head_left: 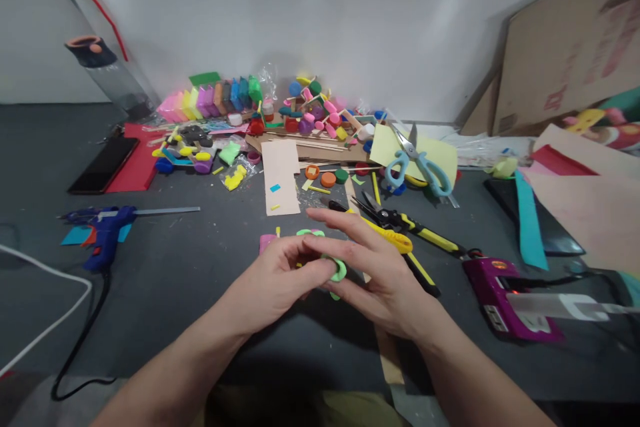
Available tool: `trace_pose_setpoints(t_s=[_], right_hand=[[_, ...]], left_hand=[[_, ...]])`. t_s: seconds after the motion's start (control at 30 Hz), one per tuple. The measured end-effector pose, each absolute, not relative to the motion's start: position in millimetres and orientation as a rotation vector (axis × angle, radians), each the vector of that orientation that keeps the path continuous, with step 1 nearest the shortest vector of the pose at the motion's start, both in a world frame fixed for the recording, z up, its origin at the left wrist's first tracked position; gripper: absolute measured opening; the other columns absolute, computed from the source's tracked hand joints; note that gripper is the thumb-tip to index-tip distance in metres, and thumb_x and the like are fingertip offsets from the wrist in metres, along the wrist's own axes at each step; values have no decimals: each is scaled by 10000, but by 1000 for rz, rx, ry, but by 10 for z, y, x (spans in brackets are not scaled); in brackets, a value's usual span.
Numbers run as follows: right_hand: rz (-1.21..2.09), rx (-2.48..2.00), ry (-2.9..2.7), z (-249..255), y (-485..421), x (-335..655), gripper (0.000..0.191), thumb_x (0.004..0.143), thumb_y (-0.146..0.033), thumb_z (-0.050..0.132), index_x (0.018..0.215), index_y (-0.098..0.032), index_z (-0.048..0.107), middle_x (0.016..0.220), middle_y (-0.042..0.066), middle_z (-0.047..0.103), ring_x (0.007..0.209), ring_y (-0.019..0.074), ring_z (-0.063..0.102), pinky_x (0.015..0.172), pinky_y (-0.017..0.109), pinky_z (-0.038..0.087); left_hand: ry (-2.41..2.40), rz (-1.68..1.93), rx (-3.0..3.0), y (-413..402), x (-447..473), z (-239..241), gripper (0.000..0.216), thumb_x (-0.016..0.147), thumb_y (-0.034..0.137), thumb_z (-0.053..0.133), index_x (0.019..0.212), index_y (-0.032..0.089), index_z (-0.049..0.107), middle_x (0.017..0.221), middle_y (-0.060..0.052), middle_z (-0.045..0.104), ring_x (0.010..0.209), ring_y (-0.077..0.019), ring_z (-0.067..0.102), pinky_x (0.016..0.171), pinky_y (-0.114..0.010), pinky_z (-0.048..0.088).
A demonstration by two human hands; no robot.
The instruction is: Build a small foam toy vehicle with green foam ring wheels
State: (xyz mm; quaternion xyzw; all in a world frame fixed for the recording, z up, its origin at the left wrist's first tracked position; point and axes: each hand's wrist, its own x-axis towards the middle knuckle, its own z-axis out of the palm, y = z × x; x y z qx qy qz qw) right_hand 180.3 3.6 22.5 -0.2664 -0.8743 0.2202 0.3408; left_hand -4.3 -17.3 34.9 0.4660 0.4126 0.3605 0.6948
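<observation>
Dark table [160,307] is filling the lower frame. Center: right hand [387,273] is holding fingers spread, can't tell if gripping; left hand [277,273] is pinching. Yellow tool [397,238] is lying right of center, beside right hand; a sideways swing could be knocking it. Light-green piece [341,271] is sitting mid-frame in the left-hand pinch; likely soft, over-squeezing could be denting it.

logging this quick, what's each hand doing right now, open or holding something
Left hand: closed, holding a light green piece.
Right hand: fingers partly spread at that piece; whether it grips cannot be told.
</observation>
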Motion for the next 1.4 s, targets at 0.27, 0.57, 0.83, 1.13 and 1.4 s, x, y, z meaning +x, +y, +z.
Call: trace_pose_setpoints(t_s=[0.27, 0.57, 0.83, 1.13, 1.4], right_hand=[[596, -683, -2333, 200, 42, 1772, 522, 963, -246, 608, 1465, -243, 468, 1506, 140, 513, 1365, 223, 516, 1125, 415, 464], [579, -652, -2312, 194, 37, 1751, 420, 954, -222, 607, 1372, -233, 573, 1431, 133, 588, 1285, 225, 586, 1049, 410, 521], [613, -644, -2171, 150, -5, 1695, 396, 944, -245, 646, 1336, -222, 596, 1399, 141, 608, 1264, 209, 615, 1038, 355, 531], [530, -650, -2190, 170, -1, 1708, 379, 949, -195, 613, 1328, -213, 591, 1375, 155, 628, 1248, 212, 627, 1023, 379, 551], [526, -717, -2158, 176, -19, 1695, 371, 920, -182, 648, 1286, -215, 605, 1349, 151, 646, 1230, 220, 644, 1029, 376, 550]], left_hand=[[971, 752, 1053, -180, -48, 333, 144, 831, 234, 639, 909, 129, 700, 826, 2, 653, 729, -97, 530, 686, -232, 411], [944, 700, 1120, -162, -54, 308, 94, 793, 172, 594, 790, 131, 678, 754, 14, 582, 719, -109, 487, 680, -245, 388], [887, 753, 1025, -195, -63, 297, 154, 804, 197, 642, 914, 170, 746, 911, -13, 714, 882, -150, 610, 783, -246, 465], [962, 836, 1051, -202, -48, 322, 122, 850, 227, 633, 866, 169, 739, 873, -5, 716, 869, -142, 616, 807, -243, 471], [931, 852, 1028, -187, -42, 285, 164, 871, 228, 604, 970, 166, 720, 903, -18, 695, 901, -162, 606, 854, -270, 469]])
